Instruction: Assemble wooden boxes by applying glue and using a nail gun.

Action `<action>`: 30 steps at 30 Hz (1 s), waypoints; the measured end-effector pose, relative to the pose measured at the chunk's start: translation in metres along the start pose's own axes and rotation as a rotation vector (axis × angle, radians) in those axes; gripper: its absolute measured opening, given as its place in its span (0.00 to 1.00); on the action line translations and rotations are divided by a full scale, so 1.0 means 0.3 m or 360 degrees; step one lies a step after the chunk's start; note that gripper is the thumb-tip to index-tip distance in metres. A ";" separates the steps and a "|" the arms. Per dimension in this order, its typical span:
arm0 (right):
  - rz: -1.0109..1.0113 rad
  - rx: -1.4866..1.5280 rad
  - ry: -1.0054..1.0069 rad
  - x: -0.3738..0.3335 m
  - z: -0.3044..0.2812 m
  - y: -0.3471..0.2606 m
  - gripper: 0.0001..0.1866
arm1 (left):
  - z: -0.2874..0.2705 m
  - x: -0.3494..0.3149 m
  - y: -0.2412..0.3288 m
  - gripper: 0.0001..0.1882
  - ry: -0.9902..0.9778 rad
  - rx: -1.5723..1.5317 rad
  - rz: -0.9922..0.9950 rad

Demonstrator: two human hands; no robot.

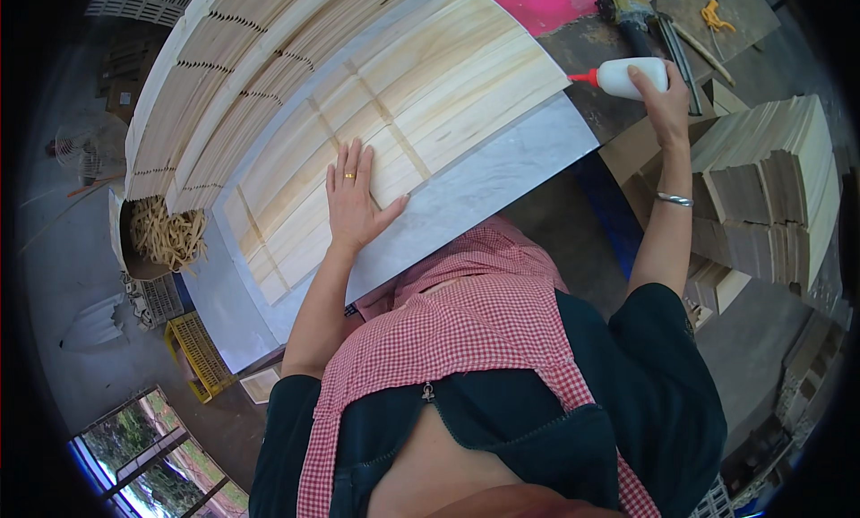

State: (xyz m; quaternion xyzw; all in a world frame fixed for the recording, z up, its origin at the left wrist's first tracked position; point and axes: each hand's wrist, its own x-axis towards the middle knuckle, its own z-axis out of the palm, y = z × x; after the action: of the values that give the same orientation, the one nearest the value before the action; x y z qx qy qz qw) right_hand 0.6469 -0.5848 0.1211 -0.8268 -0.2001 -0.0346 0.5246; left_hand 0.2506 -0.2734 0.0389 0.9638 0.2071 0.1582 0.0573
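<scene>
A pale wooden panel (pixel 466 97) of narrow boards lies on a light grey tabletop (pixel 546 151), with tan strips or grooves crossing it. Flat on the panel's near side rests my left hand (pixel 356 196), fingers stretched out and holding nothing. My right hand (pixel 665 102) is wrapped around a white squeeze bottle (pixel 618 77), which lies tilted sideways. Its red nozzle (pixel 584 77) points left, at the panel's right end; whether the tip touches the wood I cannot tell.
Tall stacks of thin wooden boards (pixel 242 70) stand along the far left. Wood strips (pixel 166 236) fill a box beside a yellow crate (pixel 199 352). More stacked boards (pixel 761 173) stand at right. A dark-headed tool (pixel 623 12) lies near a pink sheet (pixel 528 3).
</scene>
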 end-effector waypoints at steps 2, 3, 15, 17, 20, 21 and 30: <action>0.0007 0.0003 -0.0027 -0.008 -0.017 0.013 0.27 | 0.005 -0.003 -0.003 0.52 0.0007 0.0002 -0.0003; 0.0001 0.0007 -0.0044 -0.015 -0.006 -0.001 0.27 | 0.002 -0.007 -0.013 0.52 0.0008 0.0007 -0.0021; 0.0007 0.0810 -0.0384 -0.168 0.606 -0.357 0.24 | -0.016 -0.065 -0.042 0.55 -0.0042 -0.0067 -0.0096; 0.0002 0.0770 -0.0453 -0.178 0.740 -0.404 0.28 | -0.013 -0.063 -0.033 0.56 -0.0013 -0.0157 -0.0075; 0.0031 0.0650 -0.0497 -0.165 0.884 -0.442 0.32 | -0.007 -0.058 -0.029 0.57 -0.0008 -0.0141 -0.0071; -0.0087 0.0520 -0.0426 -0.147 0.940 -0.420 0.33 | -0.006 -0.054 -0.030 0.57 -0.0006 -0.0138 -0.0053; -0.0427 0.0214 -0.0342 -0.188 1.110 -0.440 0.32 | -0.022 -0.082 -0.062 0.59 -0.0044 -0.0149 -0.0095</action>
State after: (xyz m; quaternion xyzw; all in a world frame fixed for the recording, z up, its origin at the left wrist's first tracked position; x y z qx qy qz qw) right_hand 0.4958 -0.2593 0.0697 -0.7547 -0.3652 -0.0023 0.5450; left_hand 0.2203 -0.2665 0.0349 0.9555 0.2272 0.1526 0.1097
